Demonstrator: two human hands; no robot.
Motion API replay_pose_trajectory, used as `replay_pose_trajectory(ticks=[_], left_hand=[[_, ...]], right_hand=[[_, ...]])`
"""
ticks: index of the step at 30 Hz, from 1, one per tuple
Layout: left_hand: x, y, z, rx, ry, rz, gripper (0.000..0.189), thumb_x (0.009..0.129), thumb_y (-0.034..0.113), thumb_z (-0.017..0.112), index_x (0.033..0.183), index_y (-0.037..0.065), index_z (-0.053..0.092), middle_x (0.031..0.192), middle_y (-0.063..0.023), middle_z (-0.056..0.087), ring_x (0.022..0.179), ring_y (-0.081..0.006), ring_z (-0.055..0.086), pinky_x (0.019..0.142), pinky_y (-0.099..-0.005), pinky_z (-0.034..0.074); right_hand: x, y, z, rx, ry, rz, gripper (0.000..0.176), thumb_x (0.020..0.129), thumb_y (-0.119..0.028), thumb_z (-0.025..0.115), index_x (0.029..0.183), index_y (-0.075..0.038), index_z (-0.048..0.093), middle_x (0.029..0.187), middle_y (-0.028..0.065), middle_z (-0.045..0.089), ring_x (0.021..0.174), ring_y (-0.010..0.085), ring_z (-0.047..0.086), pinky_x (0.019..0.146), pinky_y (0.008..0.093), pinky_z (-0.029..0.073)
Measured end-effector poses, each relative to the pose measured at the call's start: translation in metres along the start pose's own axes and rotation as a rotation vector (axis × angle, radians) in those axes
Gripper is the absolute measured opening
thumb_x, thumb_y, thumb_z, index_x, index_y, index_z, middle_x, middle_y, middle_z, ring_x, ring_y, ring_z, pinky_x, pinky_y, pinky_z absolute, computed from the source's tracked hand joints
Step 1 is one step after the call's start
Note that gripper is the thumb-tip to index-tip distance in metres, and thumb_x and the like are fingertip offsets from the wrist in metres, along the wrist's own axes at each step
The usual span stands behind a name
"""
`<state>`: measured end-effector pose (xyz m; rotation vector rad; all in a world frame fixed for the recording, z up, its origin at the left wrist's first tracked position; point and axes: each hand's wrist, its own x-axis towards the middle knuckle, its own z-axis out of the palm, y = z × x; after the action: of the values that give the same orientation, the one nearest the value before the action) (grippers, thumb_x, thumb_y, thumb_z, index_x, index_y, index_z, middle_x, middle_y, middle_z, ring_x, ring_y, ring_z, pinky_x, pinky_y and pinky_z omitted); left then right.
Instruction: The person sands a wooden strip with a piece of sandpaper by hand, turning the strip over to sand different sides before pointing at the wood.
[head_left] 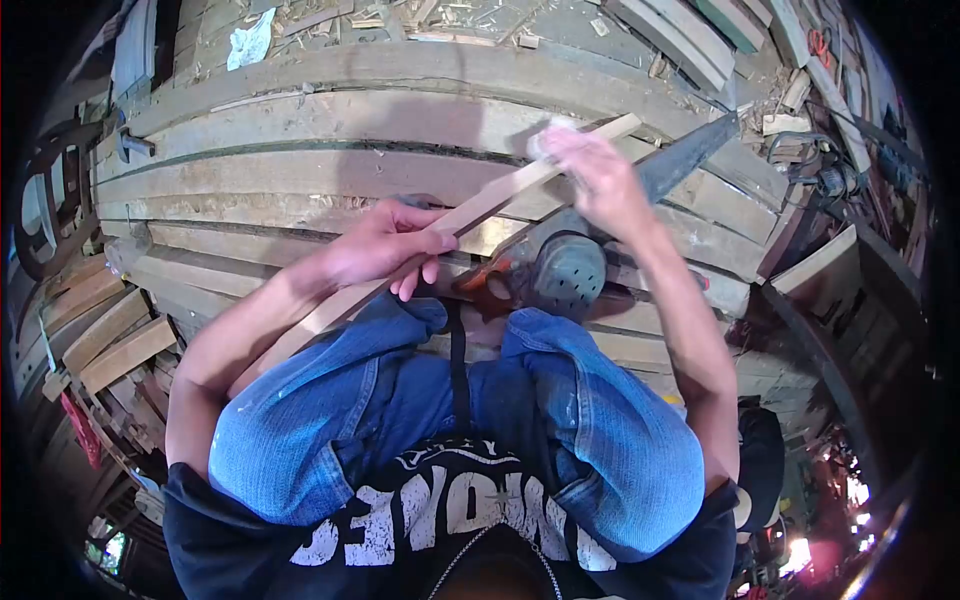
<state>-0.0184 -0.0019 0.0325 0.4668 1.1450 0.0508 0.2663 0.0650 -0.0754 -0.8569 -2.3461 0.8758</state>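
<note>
A long, narrow wooden strip [487, 201] slants from beside my left thigh up to the right. My left hand [392, 245] is wrapped round its middle, thumb on top and fingers beneath. Near the strip's upper end, my right hand [592, 170] is closed on a pale, crumpled piece [553, 138], perhaps sandpaper or cloth, against the wood. Motion blurs this hand slightly. Below it lies a round-topped grey power tool [569, 273], and a handsaw [690, 157] with an orange-brown handle [490, 286] rests on the boards beside it.
Long planks [270, 173] form the surface before me. A hammer [133, 145] lies at the left, above stacked wood blocks [127, 353]. Stacked boards [680, 40] and shavings are at the top. Another power tool [829, 180] and a wooden box-like piece [815, 260] stand at the right.
</note>
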Motion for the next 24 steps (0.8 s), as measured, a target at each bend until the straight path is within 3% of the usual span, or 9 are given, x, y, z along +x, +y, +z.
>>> replay_pose_trajectory(ticks=[1, 3, 7, 10, 11, 15, 17, 20, 24], left_hand=[[0.000, -0.005, 0.000, 0.001, -0.001, -0.002, 0.033, 0.097, 0.024, 0.058, 0.124, 0.005, 0.061, 0.066, -0.0034, 0.063, 0.045, -0.0095, 0.058, 0.042, -0.0210, 0.045], [0.002, -0.006, -0.004, -0.071, -0.038, 0.011, 0.035, 0.097, 0.023, 0.058, 0.127, 0.006, 0.060, 0.064, -0.0023, 0.061, 0.044, -0.0090, 0.057, 0.040, -0.0209, 0.043], [0.004, -0.006, -0.002, -0.043, -0.027, 0.037, 0.031, 0.097, 0.019, 0.058, 0.123, 0.003, 0.060, 0.063, -0.0022, 0.059, 0.042, -0.0071, 0.054, 0.037, -0.0196, 0.041], [0.003, -0.004, -0.001, 0.007, -0.029, 0.051, 0.031, 0.097, 0.020, 0.058, 0.124, 0.004, 0.060, 0.063, -0.0008, 0.057, 0.042, -0.0061, 0.052, 0.037, -0.0196, 0.040], [0.001, -0.005, 0.001, 0.007, -0.036, 0.047, 0.031, 0.097, 0.020, 0.058, 0.124, 0.004, 0.060, 0.063, -0.0008, 0.057, 0.042, -0.0061, 0.052, 0.037, -0.0196, 0.040], [0.001, 0.001, 0.002, -0.020, -0.017, 0.041, 0.032, 0.096, 0.023, 0.060, 0.123, 0.006, 0.062, 0.063, 0.0007, 0.057, 0.042, -0.0054, 0.051, 0.038, -0.0194, 0.038], [0.002, -0.002, 0.003, -0.022, -0.013, 0.032, 0.030, 0.096, 0.023, 0.060, 0.121, 0.006, 0.063, 0.063, 0.0008, 0.057, 0.042, -0.0052, 0.051, 0.038, -0.0195, 0.038], [0.003, -0.009, -0.003, -0.039, -0.034, 0.001, 0.027, 0.096, 0.023, 0.061, 0.117, 0.006, 0.064, 0.063, 0.0009, 0.057, 0.042, -0.0050, 0.050, 0.038, -0.0197, 0.037], [0.005, -0.006, -0.001, -0.075, -0.031, -0.002, 0.029, 0.096, 0.019, 0.059, 0.121, 0.004, 0.061, 0.064, -0.0013, 0.057, 0.041, -0.0066, 0.051, 0.037, -0.0198, 0.039]], right_hand=[[-0.002, 0.009, -0.002, -0.017, 0.057, 0.090, 0.027, 0.077, 0.008, 0.061, 0.100, -0.001, 0.068, 0.112, 0.0157, 0.068, 0.110, 0.0287, 0.064, 0.098, 0.0442, 0.049], [-0.009, -0.004, 0.008, -0.050, 0.026, 0.047, 0.041, 0.072, 0.004, 0.064, 0.113, -0.001, 0.066, 0.117, 0.0169, 0.066, 0.112, 0.0279, 0.063, 0.103, 0.0428, 0.045], [0.006, -0.077, 0.014, 0.126, -0.020, -0.096, 0.042, 0.072, 0.002, 0.061, 0.115, 0.000, 0.063, 0.114, 0.0157, 0.067, 0.114, 0.0272, 0.062, 0.101, 0.0435, 0.046], [-0.007, -0.013, 0.016, 0.014, 0.021, 0.026, 0.042, 0.074, 0.000, 0.063, 0.115, -0.002, 0.064, 0.123, 0.0129, 0.064, 0.119, 0.0255, 0.059, 0.103, 0.0435, 0.044], [-0.007, -0.010, 0.011, 0.031, 0.131, 0.111, 0.035, 0.078, 0.008, 0.059, 0.111, -0.002, 0.066, 0.118, 0.0160, 0.066, 0.114, 0.0296, 0.062, 0.101, 0.0441, 0.046], [-0.005, -0.070, 0.019, 0.121, 0.066, -0.006, 0.042, 0.074, 0.008, 0.059, 0.115, -0.002, 0.065, 0.119, 0.0174, 0.065, 0.115, 0.0278, 0.061, 0.102, 0.0444, 0.045], [-0.017, -0.022, 0.020, -0.051, 0.029, -0.103, 0.041, 0.069, 0.002, 0.064, 0.110, 0.000, 0.067, 0.116, 0.0154, 0.067, 0.111, 0.0265, 0.063, 0.101, 0.0412, 0.047], [-0.016, 0.023, 0.006, -0.120, 0.174, 0.066, 0.032, 0.075, 0.004, 0.062, 0.106, 0.000, 0.068, 0.112, 0.0161, 0.068, 0.108, 0.0280, 0.065, 0.099, 0.0414, 0.048], [-0.018, -0.023, 0.012, -0.057, 0.116, 0.056, 0.032, 0.076, 0.002, 0.064, 0.107, -0.003, 0.068, 0.115, 0.0141, 0.068, 0.114, 0.0269, 0.062, 0.102, 0.0417, 0.046]])
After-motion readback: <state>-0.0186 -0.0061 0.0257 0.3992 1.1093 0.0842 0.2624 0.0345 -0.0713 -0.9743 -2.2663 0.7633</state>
